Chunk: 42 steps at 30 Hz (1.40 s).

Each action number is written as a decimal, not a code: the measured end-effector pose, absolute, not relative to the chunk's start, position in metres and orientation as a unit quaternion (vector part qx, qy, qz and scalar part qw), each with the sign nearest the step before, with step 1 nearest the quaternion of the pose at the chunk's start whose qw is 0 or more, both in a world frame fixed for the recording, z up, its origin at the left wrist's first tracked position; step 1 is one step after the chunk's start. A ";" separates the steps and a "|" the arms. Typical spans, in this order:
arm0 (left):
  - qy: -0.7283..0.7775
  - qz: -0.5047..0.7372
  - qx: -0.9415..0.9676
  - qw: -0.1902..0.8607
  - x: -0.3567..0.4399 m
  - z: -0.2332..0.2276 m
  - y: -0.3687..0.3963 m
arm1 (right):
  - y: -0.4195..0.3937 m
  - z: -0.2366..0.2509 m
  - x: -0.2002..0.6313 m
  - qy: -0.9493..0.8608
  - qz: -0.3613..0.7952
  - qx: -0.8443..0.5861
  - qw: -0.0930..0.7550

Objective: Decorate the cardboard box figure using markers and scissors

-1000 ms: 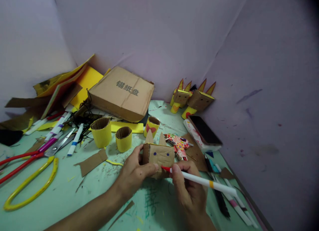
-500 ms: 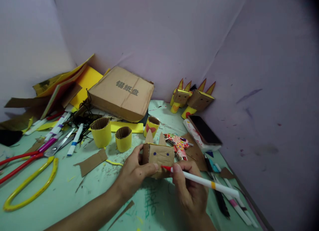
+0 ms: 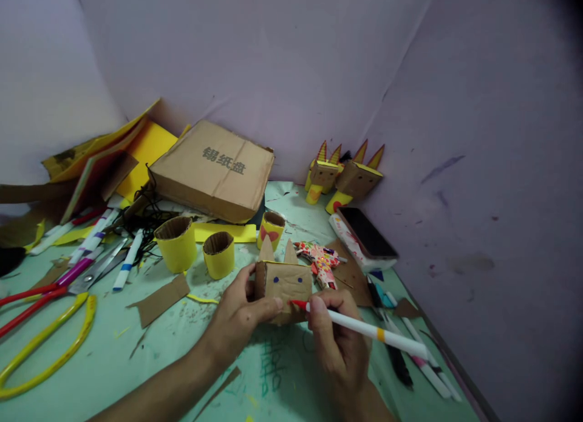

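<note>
A small cardboard head (image 3: pixel 288 280) with two blue dot eyes and two pointed ears is gripped at its left side by my left hand (image 3: pixel 246 306), thumb across the front. Between the fingers of my right hand (image 3: pixel 339 337) is a white marker (image 3: pixel 378 332) with an orange band. Its red tip touches, or almost touches, the cardboard below the eyes. Behind the head stand a yellow ring with a red bow (image 3: pixel 271 229) and two plain yellow cardboard rings, a larger one (image 3: pixel 177 249) and a smaller one (image 3: pixel 219 261).
Scissors (image 3: pixel 91 279) with red and yellow handles lie left, near several markers. A cardboard box (image 3: pixel 214 173) leans at the back. Finished cardboard figures (image 3: pixel 357 179) stand by the wall. A phone (image 3: pixel 367 232) rests on a white packet. A patterned glue gun (image 3: pixel 324 264) lies behind my right hand.
The whole view has shifted slightly, so things appear a little further left. Both hands keep their hold, and the marker tip stays at nearly the same spot on the cardboard head.
</note>
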<state>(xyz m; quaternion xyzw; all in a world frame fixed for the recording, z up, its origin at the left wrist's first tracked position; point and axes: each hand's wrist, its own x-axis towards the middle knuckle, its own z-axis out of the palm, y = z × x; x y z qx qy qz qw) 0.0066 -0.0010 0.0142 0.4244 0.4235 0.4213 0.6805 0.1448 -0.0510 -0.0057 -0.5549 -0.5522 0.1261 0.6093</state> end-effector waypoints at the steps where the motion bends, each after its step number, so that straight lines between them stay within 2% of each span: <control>1: 0.422 0.420 0.424 0.682 0.007 0.014 -0.001 | -0.051 -0.006 0.145 -0.552 0.127 -0.556 0.608; 42: 0.420 0.421 0.417 0.688 0.006 0.016 -0.003 | -0.052 -0.005 0.146 -0.566 0.117 -0.569 0.585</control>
